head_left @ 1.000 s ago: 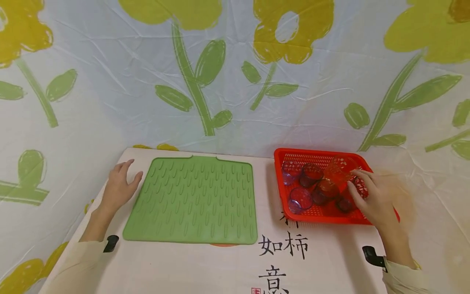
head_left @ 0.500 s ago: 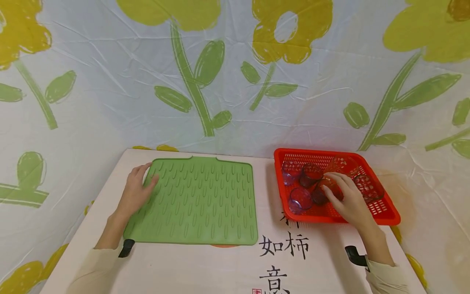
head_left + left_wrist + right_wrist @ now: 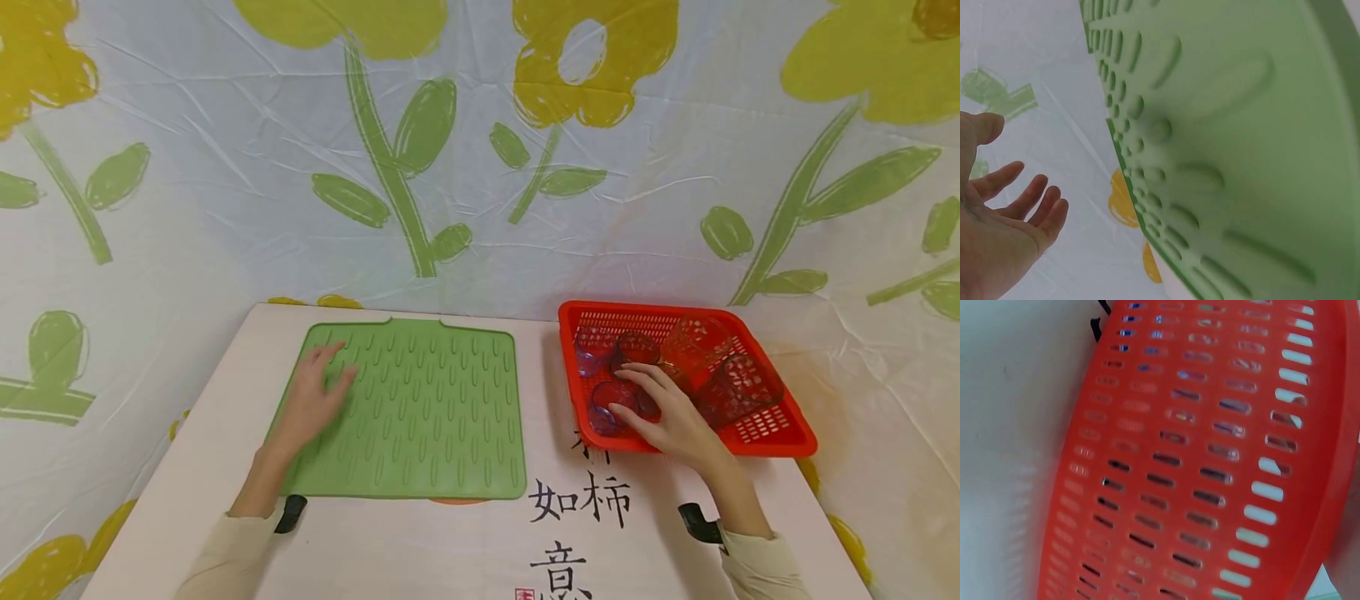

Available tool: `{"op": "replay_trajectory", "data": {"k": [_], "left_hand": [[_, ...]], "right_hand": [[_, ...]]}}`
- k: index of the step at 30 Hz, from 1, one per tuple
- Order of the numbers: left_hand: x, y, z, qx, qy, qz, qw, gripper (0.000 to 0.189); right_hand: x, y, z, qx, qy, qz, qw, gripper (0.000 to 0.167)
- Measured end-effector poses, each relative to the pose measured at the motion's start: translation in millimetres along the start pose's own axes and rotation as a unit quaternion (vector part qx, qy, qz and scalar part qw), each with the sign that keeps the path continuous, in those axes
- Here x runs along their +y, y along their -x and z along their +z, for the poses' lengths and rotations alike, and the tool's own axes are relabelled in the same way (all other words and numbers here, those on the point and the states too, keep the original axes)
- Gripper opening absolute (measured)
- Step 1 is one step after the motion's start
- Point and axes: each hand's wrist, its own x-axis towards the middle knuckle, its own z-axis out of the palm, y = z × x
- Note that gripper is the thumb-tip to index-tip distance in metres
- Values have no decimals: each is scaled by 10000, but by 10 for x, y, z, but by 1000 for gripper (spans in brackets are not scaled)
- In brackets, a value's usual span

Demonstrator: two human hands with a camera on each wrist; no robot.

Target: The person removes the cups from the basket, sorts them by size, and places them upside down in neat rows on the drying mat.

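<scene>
Hovering with the right hand (image 3: pixel 670 421) over the near left part of a red basket (image 3: pixel 795 437), holding thumb and fingers parted and released. Reaching across the near rim, pointing the fingertips leftward at a purple cup (image 3: pixel 602 398); being unable to tell whether touching it. Holding the left hand (image 3: pixel 311 400) above the left part of a green mat (image 3: pixel 427 408), likewise released, with loosely bent fingers and the thumb standing apart. Covering the mat's near left corner with the wrist, and leaving air above the ridges in the left wrist view.

Leaving a strip of table (image 3: pixel 543 400) open between the mat's right edge and the basket's left rim, and a wider stretch in front of both. Hiding part of the table's right edge behind the basket. Bearing black writing (image 3: pixel 557 565) on the table's near part.

Facing the purple cup's mouth upward, inside the basket. Standing a dark cup (image 3: pixel 637 343) just beyond the fingertips; resting a clear glass (image 3: pixel 699 337) near the far rim; slanting a tumbler (image 3: pixel 742 387) lengthwise from near left to far right. Running the basket's long axis left to right, and the mat's likewise, turning the mat's tab toward a flowered cloth (image 3: pixel 487 250).
</scene>
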Motion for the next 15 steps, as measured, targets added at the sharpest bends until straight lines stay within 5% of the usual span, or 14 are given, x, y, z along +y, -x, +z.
{"op": "replay_trajectory", "data": {"k": [15], "left_hand": [[117,17,251,-89,159,-29,9998,49]], "right_hand": [[-8,-101,81,-991,-332,167,9944,61]]}}
